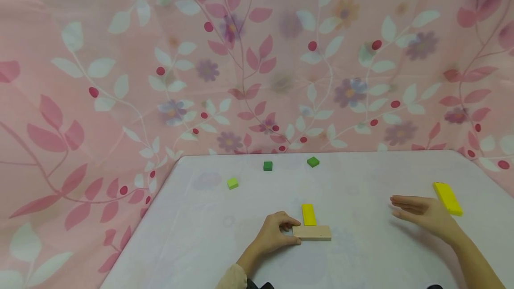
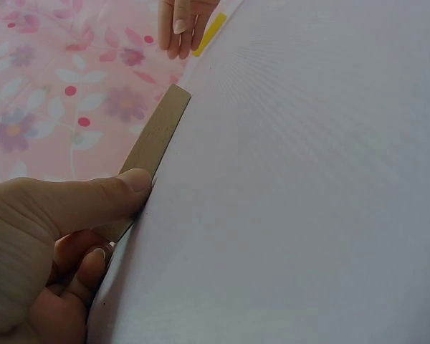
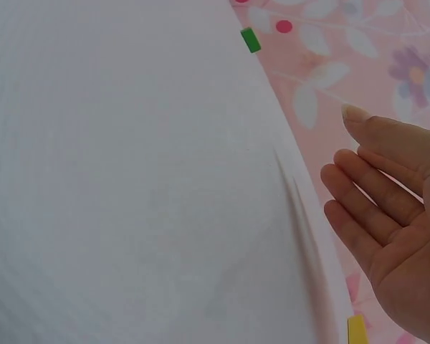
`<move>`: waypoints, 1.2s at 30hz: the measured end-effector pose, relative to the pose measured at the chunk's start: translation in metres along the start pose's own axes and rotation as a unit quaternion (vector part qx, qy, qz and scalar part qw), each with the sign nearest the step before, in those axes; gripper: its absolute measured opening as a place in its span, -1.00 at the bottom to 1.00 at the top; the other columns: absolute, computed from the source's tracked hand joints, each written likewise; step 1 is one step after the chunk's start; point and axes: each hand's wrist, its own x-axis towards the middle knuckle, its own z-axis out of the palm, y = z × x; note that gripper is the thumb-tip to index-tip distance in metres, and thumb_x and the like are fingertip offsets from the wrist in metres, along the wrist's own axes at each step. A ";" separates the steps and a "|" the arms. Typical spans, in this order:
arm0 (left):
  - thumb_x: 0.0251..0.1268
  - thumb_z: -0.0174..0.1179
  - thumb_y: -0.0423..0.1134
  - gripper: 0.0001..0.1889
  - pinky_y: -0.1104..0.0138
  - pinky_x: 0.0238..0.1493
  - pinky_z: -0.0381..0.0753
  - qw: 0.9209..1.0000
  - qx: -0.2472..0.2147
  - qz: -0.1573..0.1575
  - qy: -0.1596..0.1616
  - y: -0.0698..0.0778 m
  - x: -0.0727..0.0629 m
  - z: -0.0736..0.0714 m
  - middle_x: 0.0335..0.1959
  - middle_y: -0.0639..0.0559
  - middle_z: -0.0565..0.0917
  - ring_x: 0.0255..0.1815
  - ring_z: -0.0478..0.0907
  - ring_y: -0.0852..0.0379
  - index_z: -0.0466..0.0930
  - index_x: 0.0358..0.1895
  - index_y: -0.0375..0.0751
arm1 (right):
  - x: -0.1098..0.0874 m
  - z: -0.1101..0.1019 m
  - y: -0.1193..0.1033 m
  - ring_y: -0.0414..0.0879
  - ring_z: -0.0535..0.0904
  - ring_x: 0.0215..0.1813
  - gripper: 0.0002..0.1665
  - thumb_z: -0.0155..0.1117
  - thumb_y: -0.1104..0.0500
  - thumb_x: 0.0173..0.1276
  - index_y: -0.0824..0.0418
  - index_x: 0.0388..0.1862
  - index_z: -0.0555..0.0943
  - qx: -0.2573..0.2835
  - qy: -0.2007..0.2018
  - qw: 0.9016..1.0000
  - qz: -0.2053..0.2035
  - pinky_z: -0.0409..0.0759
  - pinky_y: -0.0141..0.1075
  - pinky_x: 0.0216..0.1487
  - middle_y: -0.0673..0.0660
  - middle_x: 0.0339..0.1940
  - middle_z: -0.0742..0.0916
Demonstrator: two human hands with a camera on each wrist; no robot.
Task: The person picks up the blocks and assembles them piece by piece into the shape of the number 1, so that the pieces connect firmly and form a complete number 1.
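My left hand (image 1: pixel 277 232) pinches the left end of a plain wooden block (image 1: pixel 315 233) between thumb and fingers, near the front middle of the table. Touching or just behind that block, a short yellow block (image 1: pixel 308 214) points away from me; a gap between the two cannot be told. In the left wrist view the thumb (image 2: pixel 122 192) lies along the face of the wooden block (image 2: pixel 158 132). Over the right side of the table, my right hand (image 1: pixel 427 214) holds nothing, its fingers extended. Beside it lies a longer yellow block (image 1: pixel 448 198).
Two dark green blocks (image 1: pixel 267 166) (image 1: pixel 313 162) lie near the far edge of the white-covered table (image 1: pixel 361 262). A light green block (image 1: pixel 232 183) is at the back left. Behind the table hangs a pink flowered cloth (image 1: pixel 257 79).
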 end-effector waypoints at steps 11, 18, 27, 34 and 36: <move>-0.22 0.51 -0.34 -0.64 0.49 -0.26 0.52 1.000 -0.004 -0.012 -0.002 -0.001 0.000 0.000 -0.41 0.09 0.61 -0.37 0.43 0.39 0.72 -0.21 -0.26 | -0.005 -0.013 0.011 -0.52 0.56 -0.11 -0.46 0.29 0.26 0.26 0.56 0.13 0.44 0.015 0.033 0.999 -0.002 0.52 -0.62 -0.22 -0.34 -0.10 0.66; -0.22 0.51 -0.34 -0.64 0.49 -0.27 0.52 1.000 -0.003 -0.007 0.001 -0.002 0.000 0.000 -0.41 0.10 0.61 -0.38 0.42 0.40 0.72 -0.22 -0.27 | -0.007 -0.021 0.015 -0.49 0.58 -0.10 -0.52 0.28 0.30 0.26 0.51 0.13 0.48 0.030 0.042 0.999 -0.003 0.51 -0.62 -0.23 -0.32 -0.10 0.67; -0.23 0.51 -0.34 -0.64 0.49 -0.28 0.51 1.000 -0.007 -0.013 0.000 -0.002 0.000 0.000 -0.42 0.12 0.60 -0.39 0.42 0.40 0.72 -0.22 -0.27 | -0.015 -0.033 0.028 -0.50 0.58 -0.11 -0.56 0.28 0.33 0.24 0.49 0.09 0.52 0.018 0.070 0.997 -0.022 0.51 -0.63 -0.23 -0.34 -0.11 0.67; -0.23 0.51 -0.35 -0.64 0.49 -0.28 0.51 1.000 -0.011 -0.014 0.000 -0.002 0.000 0.000 -0.42 0.11 0.60 -0.39 0.42 0.38 0.72 -0.22 -0.27 | -0.020 -0.044 0.040 -0.51 0.56 -0.09 -0.59 0.24 0.43 0.23 0.40 0.09 0.56 0.049 0.080 0.995 -0.040 0.51 -0.63 -0.21 -0.34 -0.09 0.66; -0.23 0.51 -0.35 -0.64 0.49 -0.28 0.51 1.000 -0.013 -0.016 -0.001 -0.002 0.000 0.000 -0.42 0.12 0.60 -0.39 0.43 0.38 0.72 -0.22 -0.27 | -0.021 -0.048 0.042 -0.54 0.55 -0.09 -0.59 0.24 0.45 0.22 0.40 0.09 0.57 0.048 0.086 0.994 -0.041 0.49 -0.65 -0.21 -0.35 -0.10 0.66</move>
